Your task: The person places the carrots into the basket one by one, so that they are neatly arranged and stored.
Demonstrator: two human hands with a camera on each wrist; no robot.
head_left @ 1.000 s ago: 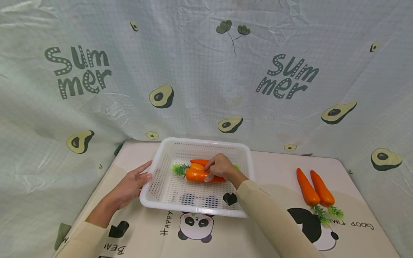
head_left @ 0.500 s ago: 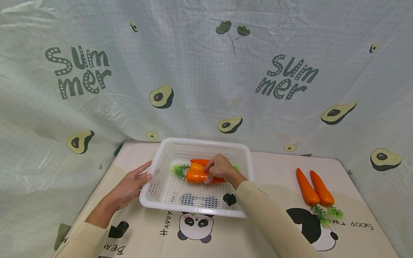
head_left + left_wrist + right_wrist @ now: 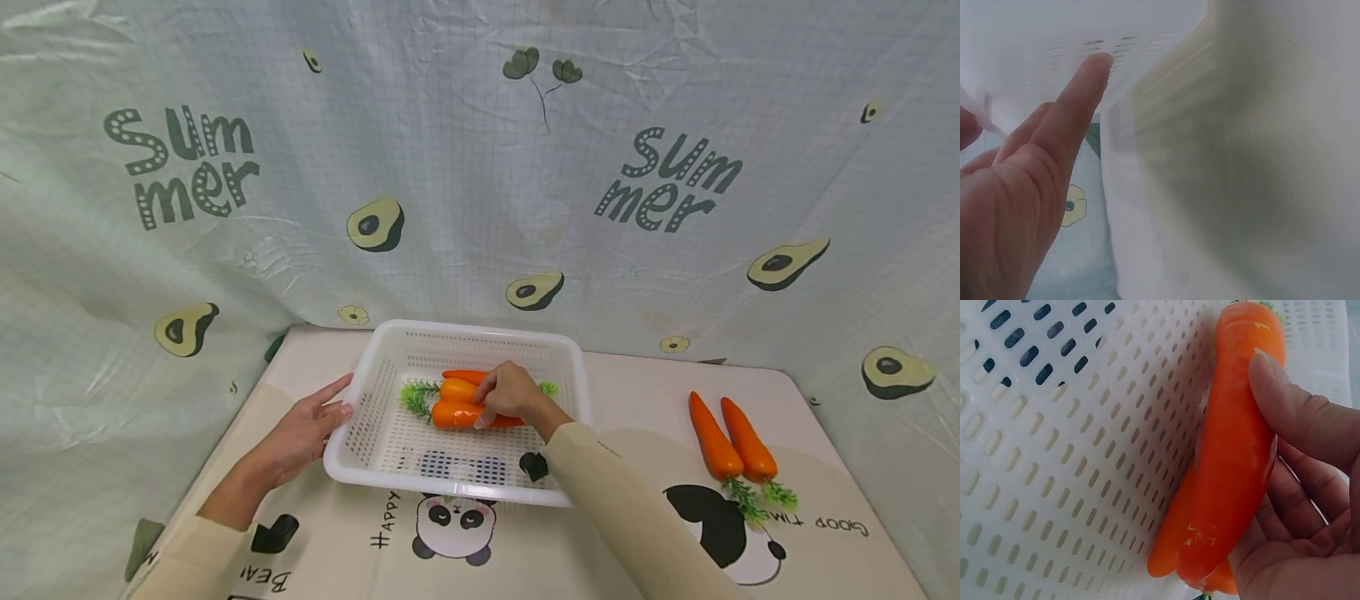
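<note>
A white perforated plastic basket stands at the middle of the table. Inside lie orange toy carrots with green tops: one at the back, another in the middle, and the front carrot. My right hand reaches in and pinches the front carrot; the right wrist view has the thumb pressed on its orange side. My left hand holds the basket's left rim, thumb at the rim and fingers extended along the outer wall. The right hand hides parts of the carrots.
Two more carrots lie side by side on the table at the right, green tops toward the front. A curtain printed with avocados hangs behind and at both sides. The tablecloth has panda prints.
My right hand has shifted the front carrot slightly toward me, and more of the middle carrot shows behind it. The left hand and basket stay in place.
</note>
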